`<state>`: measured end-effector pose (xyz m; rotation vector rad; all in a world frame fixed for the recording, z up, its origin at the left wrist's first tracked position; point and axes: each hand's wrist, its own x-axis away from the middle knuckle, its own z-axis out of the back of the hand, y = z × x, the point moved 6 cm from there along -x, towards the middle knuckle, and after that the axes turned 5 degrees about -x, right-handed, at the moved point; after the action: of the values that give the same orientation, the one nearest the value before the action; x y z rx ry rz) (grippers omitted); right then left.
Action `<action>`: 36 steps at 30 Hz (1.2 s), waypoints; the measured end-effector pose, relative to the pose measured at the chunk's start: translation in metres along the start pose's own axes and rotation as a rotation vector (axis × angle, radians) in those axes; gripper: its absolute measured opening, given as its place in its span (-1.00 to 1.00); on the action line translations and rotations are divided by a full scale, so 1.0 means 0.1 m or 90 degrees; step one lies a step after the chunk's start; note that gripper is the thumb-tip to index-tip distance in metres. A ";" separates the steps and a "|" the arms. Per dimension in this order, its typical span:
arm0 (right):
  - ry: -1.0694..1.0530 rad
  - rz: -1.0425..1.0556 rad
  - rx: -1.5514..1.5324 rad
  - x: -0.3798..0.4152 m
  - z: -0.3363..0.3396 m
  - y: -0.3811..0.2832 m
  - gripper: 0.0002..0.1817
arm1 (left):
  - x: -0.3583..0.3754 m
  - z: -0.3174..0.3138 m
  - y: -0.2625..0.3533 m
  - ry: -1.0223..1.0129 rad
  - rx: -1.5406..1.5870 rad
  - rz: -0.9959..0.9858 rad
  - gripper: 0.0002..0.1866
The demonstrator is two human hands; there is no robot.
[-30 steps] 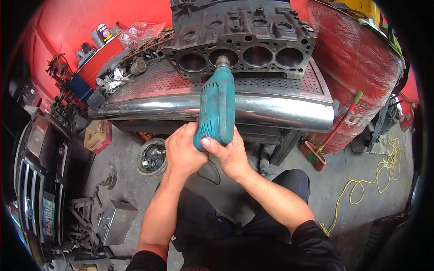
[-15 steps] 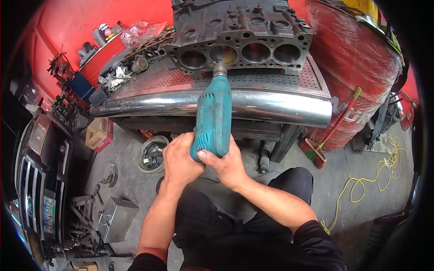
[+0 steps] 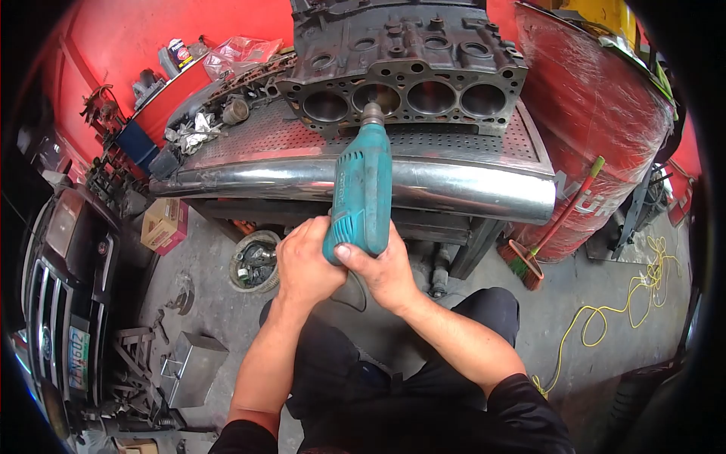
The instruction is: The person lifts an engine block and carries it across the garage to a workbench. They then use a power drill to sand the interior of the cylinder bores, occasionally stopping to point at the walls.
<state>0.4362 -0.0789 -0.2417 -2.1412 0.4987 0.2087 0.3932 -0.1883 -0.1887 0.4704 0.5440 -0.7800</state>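
Observation:
A teal power drill (image 3: 364,181) points away from me, and both my hands are closed around its rear end. My left hand (image 3: 308,261) wraps it from the left side. On the right, my right hand (image 3: 382,268) grips it with the thumb across the back of the housing. The drill's chuck (image 3: 372,113) is at the second cylinder bore from the left in a dark engine block (image 3: 408,68). Whatever is fitted in the chuck reaches into that bore and is hard to make out. The block lies with its row of bores facing me.
The block rests on a perforated metal bench (image 3: 257,140) with a rounded shiny front edge. Below stands a bucket of parts (image 3: 255,261). A broom (image 3: 529,257) leans by a plastic-wrapped red drum (image 3: 590,129). Yellow cord (image 3: 590,321) lies on the floor; a black vehicle (image 3: 72,303) is at left.
The drill's chuck sits slightly closer to the bore, with less of the shaft showing. Both hands keep their grip. The whole view has shifted a little.

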 end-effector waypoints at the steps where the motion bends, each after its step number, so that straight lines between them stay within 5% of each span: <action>1: 0.004 -0.001 0.001 -0.04 0.01 -0.01 -0.26 | -0.04 -0.03 -0.02 0.001 0.003 0.007 -0.64; 26: -0.003 -0.037 -0.007 0.34 -0.13 0.07 -0.20 | 0.30 0.14 0.04 0.010 0.039 -0.026 -0.65; 36: 0.008 0.002 0.006 -0.07 -0.01 -0.04 -0.23 | -0.07 -0.03 -0.02 0.006 0.038 0.010 -0.66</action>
<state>0.4316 -0.0757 -0.2354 -2.1341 0.5090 0.1943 0.3869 -0.1845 -0.1868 0.5329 0.5270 -0.7810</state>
